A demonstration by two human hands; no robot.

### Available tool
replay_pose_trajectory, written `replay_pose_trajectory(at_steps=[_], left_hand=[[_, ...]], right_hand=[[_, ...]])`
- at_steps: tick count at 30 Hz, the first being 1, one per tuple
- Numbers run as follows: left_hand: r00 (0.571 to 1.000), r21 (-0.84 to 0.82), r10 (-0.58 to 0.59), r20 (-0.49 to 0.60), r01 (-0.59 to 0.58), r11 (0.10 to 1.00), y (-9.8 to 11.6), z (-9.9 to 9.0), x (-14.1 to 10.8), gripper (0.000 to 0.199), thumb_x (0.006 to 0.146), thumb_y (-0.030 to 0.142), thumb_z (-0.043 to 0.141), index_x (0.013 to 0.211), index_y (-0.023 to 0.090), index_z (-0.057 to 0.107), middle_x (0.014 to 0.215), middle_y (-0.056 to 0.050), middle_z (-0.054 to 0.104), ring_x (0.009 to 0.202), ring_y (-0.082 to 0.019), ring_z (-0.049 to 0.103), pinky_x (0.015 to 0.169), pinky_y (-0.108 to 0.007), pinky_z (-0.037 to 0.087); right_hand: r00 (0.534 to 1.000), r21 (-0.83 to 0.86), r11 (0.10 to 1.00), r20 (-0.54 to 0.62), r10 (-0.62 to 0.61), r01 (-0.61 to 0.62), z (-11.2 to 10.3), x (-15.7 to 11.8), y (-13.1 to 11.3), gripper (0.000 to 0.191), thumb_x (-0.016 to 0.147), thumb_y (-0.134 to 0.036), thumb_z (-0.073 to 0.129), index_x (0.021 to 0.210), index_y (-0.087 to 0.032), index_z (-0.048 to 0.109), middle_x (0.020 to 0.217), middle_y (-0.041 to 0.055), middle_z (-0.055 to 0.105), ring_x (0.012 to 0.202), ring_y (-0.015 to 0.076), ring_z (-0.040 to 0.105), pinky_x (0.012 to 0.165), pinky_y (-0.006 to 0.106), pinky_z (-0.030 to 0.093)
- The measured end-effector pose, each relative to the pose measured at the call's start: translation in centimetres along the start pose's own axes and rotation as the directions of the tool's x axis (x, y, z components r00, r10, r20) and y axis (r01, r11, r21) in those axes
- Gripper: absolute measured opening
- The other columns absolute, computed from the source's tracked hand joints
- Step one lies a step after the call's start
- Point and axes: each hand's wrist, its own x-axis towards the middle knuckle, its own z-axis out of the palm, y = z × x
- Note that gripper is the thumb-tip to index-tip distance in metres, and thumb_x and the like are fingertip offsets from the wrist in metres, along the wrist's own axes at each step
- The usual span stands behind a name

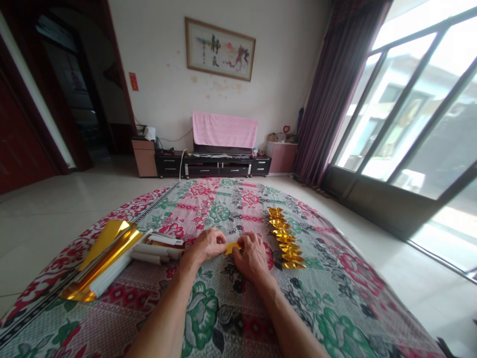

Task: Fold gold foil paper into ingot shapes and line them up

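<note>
A small sheet of gold foil paper [231, 247], its pale side partly showing, is stretched between my two hands just above the patterned cloth. My left hand [209, 244] pinches its left end between thumb and fingers. At the other end, my right hand [253, 253] has its fingers and thumb closed on the paper. To the right lies a column of several folded gold paper ingots [285, 238]. Left of my hands are rolled white paper pieces [156, 252] and a stack of gold foil sheets [112, 256].
A red, green and grey flowered cloth [201, 318] covers the surface under my hands. Beyond it stands a low black cabinet [223, 166] with a pink towel [225, 130] over the thing on top. Tall windows and a purple curtain [326, 99] are on the right.
</note>
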Motion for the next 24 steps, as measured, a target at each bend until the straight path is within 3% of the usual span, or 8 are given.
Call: replay_pose_trajectory(at_steps=[9, 12, 15, 17, 19, 24], left_hand=[[1.0, 0.018, -0.004, 0.004, 0.004, 1.0, 0.0, 0.0, 0.0, 0.021, 0.059, 0.027, 0.061, 0.078, 0.019, 0.068, 0.078, -0.001, 0.065, 0.07, -0.013, 0.056, 0.06, -0.02, 0.04], [1.0, 0.015, -0.006, 0.005, 0.006, 1.0, 0.0, 0.0, -0.1, 0.021, 0.059, 0.027, 0.062, 0.078, 0.019, 0.068, 0.077, 0.0, 0.065, 0.07, -0.013, 0.056, 0.06, -0.02, 0.04], [1.0, -0.002, 0.006, 0.003, -0.006, 1.0, 0.0, -0.1, -0.1, 0.02, 0.059, 0.028, 0.063, 0.076, 0.019, 0.068, 0.078, -0.001, 0.065, 0.071, -0.014, 0.057, 0.061, -0.021, 0.04], [1.0, -0.024, 0.02, 0.002, -0.02, 1.0, -0.1, -0.1, 0.0, 0.019, 0.06, 0.029, 0.062, 0.075, 0.018, 0.068, 0.078, -0.002, 0.065, 0.071, -0.014, 0.057, 0.061, -0.021, 0.041], [0.999, -0.039, 0.032, 0.0, -0.032, 0.999, -0.3, 0.1, 0.1, 0.02, 0.061, 0.031, 0.062, 0.075, 0.018, 0.068, 0.076, -0.002, 0.065, 0.07, -0.014, 0.057, 0.06, -0.021, 0.041], [1.0, -0.08, 0.026, -0.009, -0.026, 0.996, -1.3, 0.6, 0.6, 0.021, 0.062, 0.03, 0.061, 0.078, 0.018, 0.068, 0.078, -0.001, 0.066, 0.069, -0.013, 0.058, 0.06, -0.02, 0.042]], right_hand=[[0.999, 0.055, 0.997, 0.026, 0.046, -0.048, 0.1, 0.9, 1.1, 0.019, 0.076, -0.009, 0.045, 0.075, -0.02, 0.061, 0.086, 0.0051, 0.057, 0.082, 0.0174, 0.049, 0.076, 0.027, 0.034], [0.995, 0.075, 0.993, -0.031, 0.09, -0.087, 0.0, 0.8, 0.9, 0.022, 0.076, -0.007, 0.043, 0.075, -0.019, 0.061, 0.084, 0.0055, 0.056, 0.08, 0.0173, 0.049, 0.074, 0.027, 0.035], [0.994, 0.137, 0.99, -0.104, -0.023, 0.038, -0.4, 0.3, 0.2, 0.024, 0.072, -0.005, 0.044, 0.081, -0.02, 0.061, 0.093, 0.0047, 0.055, 0.087, 0.0174, 0.048, 0.079, 0.028, 0.035], [0.987, 0.189, 0.969, -0.03, -0.156, 0.159, -0.6, -0.1, -0.3, 0.022, 0.07, -0.006, 0.048, 0.08, -0.02, 0.062, 0.09, 0.0033, 0.056, 0.088, 0.0168, 0.049, 0.08, 0.027, 0.036], [0.974, 0.216, 0.955, 0.06, -0.219, 0.201, -0.7, -0.4, -0.5, 0.02, 0.069, -0.008, 0.05, 0.078, -0.021, 0.063, 0.088, 0.0025, 0.057, 0.087, 0.0162, 0.05, 0.079, 0.027, 0.037], [0.962, 0.245, 0.951, 0.146, -0.229, 0.189, -0.9, -0.6, -0.5, 0.014, 0.071, -0.014, 0.056, 0.08, -0.021, 0.065, 0.088, 0.0024, 0.058, 0.086, 0.0158, 0.052, 0.079, 0.026, 0.038]])
